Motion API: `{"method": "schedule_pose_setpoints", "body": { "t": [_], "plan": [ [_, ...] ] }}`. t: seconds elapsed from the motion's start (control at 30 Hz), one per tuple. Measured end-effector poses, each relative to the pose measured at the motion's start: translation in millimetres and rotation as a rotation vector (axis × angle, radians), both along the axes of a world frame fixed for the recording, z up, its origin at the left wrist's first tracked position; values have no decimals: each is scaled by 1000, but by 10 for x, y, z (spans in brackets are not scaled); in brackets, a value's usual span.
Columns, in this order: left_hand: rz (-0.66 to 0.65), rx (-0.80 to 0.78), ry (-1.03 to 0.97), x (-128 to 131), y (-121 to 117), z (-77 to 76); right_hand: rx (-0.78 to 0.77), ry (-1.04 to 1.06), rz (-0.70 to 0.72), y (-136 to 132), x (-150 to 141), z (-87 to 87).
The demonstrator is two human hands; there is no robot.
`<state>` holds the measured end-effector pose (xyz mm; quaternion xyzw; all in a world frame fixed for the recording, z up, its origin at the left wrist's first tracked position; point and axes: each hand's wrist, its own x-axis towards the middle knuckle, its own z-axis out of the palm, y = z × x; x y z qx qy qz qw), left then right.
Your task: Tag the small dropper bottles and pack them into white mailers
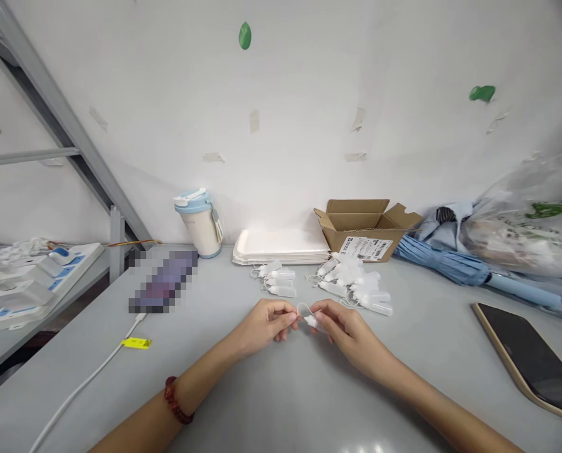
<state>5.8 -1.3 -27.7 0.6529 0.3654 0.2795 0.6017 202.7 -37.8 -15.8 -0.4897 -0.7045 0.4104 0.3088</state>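
In front of the person, above the grey table (271, 390), a small white bottle (311, 321) is pinched by the right hand (349, 328), its tip turned left. A thin white loop (304, 305) is arched over that tip and seems pinched between the left hand's (264, 328) thumb and forefinger. The bottle is best kept steady, the loop untwisted and lightly tensioned. Beyond, a few bottles (281, 283) and a larger pile (351, 280) are laid out.

Workshop, grey table (271, 402), piled plastic bottles (354, 275)
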Motion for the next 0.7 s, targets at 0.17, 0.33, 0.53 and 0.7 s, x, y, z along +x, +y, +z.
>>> {"method": "schedule_pose_setpoints", "body": {
  "t": [0.17, 0.33, 0.53, 0.7],
  "plan": [
    [5, 9, 50, 7, -17, 13, 17, -46, -18, -17, -20, 0],
    [11, 85, 174, 34, -58, -13, 65, -147, -23, -21, -26, -70],
    [2, 273, 319, 41, -102, -29, 91, -175, 8, -24, -46, -129],
    [2, 281, 326, 40, -129, -37, 175, -166, 18, -59, -96, -167]
  ]
}}
